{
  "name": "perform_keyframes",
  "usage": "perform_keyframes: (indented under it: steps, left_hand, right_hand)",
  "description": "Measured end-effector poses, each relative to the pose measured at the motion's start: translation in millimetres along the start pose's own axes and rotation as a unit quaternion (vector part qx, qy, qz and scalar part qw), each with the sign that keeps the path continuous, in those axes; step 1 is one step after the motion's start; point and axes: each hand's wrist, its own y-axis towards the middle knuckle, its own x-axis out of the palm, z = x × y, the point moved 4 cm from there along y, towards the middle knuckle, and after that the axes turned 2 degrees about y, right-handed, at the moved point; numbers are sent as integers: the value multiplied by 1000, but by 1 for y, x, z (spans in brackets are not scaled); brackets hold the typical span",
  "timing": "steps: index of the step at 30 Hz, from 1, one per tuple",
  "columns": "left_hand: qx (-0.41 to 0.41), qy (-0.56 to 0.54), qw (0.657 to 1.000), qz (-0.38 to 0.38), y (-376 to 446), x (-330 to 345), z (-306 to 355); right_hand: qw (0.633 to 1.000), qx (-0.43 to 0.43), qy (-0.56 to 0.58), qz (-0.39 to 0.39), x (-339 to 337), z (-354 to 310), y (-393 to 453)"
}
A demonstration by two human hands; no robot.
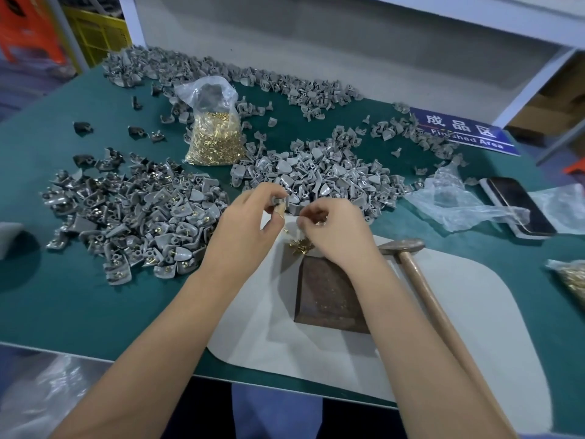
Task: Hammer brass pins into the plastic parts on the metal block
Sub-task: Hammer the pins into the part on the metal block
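Observation:
My left hand (250,217) pinches a grey plastic part (280,202) above the far end of the white mat (474,312). My right hand (335,229) hovers just right of it with curled fingers; a brass pin between the fingertips cannot be made out clearly. A small heap of loose brass pins (299,247) lies under my hands, beside the dark rusty metal block (326,293). The hammer (424,280), with its wooden handle, lies on the mat right of the block, untouched.
Grey parts with pins heap at the left (136,223); plain grey parts pile behind my hands (319,172) and along the back. A bag of brass pins (215,134) stands centre back. A phone (519,207), plastic bags and a blue sign (465,131) lie right.

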Motion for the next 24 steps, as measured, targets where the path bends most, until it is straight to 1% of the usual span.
perform_keyframes:
  steps: [3,6,8,9,10,12,13,15,16,19,21,23,24]
  left_hand:
    - [1,-13,1000,-6,-1,0,4]
    - [-10,-51,998,-27,-1,1,6]
    - [-33,-95,994,-39,-1,1,8]
    - [-41,-117,991,-42,-1,1,11]
    - [-48,-139,988,-43,-2,1,15]
    - [-62,-189,979,-42,-8,0,23]
    - [-67,-209,975,-43,-13,-2,28]
    - [-59,-218,973,-45,-24,-5,39]
    - [-50,-213,975,-47,-31,-6,45]
    - [-30,-194,978,-71,-52,-7,62]
    - [-28,-147,984,-98,-64,-4,68]
    - [-35,-95,988,-120,-73,0,71]
    - [-33,-66,990,-118,-74,-1,71]
  right_hand:
    - [999,2,-39,-2,0,1,1]
    - [996,4,-85,0,2,-1,1]
    - [997,5,-74,13,0,-3,2]
    - [999,4,-31,34,-3,-4,1]
    - [997,0,38,64,-9,-4,-1]
    - [973,-13,187,131,-25,-4,-12]
    - [958,-18,244,151,-33,-3,-22]
    - [937,-23,306,166,-42,1,-48]
    - [935,-32,312,164,-44,2,-61]
    - [949,-86,269,143,-47,3,-97]
    - [964,-124,196,128,-49,4,-113]
    - [976,-135,121,120,-51,9,-124]
    - [979,-134,99,115,-52,9,-126]
